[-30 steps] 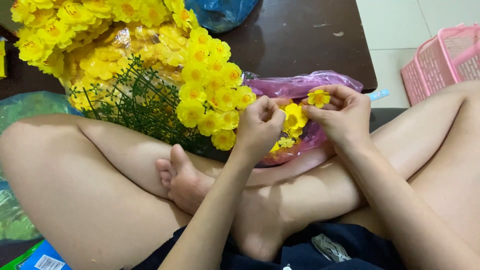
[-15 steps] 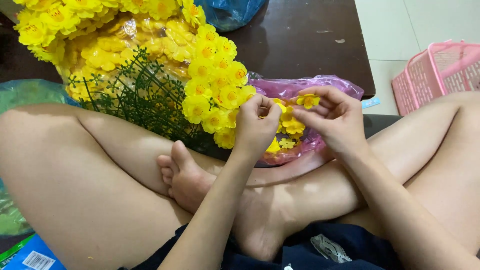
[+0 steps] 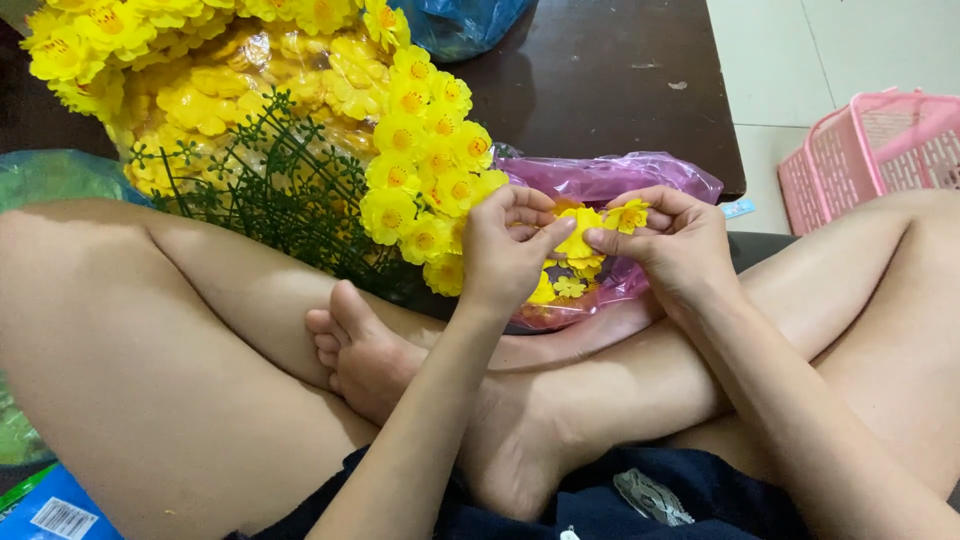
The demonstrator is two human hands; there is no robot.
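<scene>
Dark table (image 3: 600, 70) behind — both hands' fingers (image 3: 545, 235) pinching half-hidden yellow petals (image 3: 580, 235).

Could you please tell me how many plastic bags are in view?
3: a pink bag under the hands, a blue bag at top, a green bag at left; others may be hidden.

A crumpled pink plastic bag (image 3: 610, 185) of yellow petals lies just right of centre, toward one o'clock. A blue bag (image 3: 455, 22) sits at twelve, a greenish one (image 3: 55, 172) at nine. A blue packet with a white label (image 3: 50, 508) shows at seven.
</scene>
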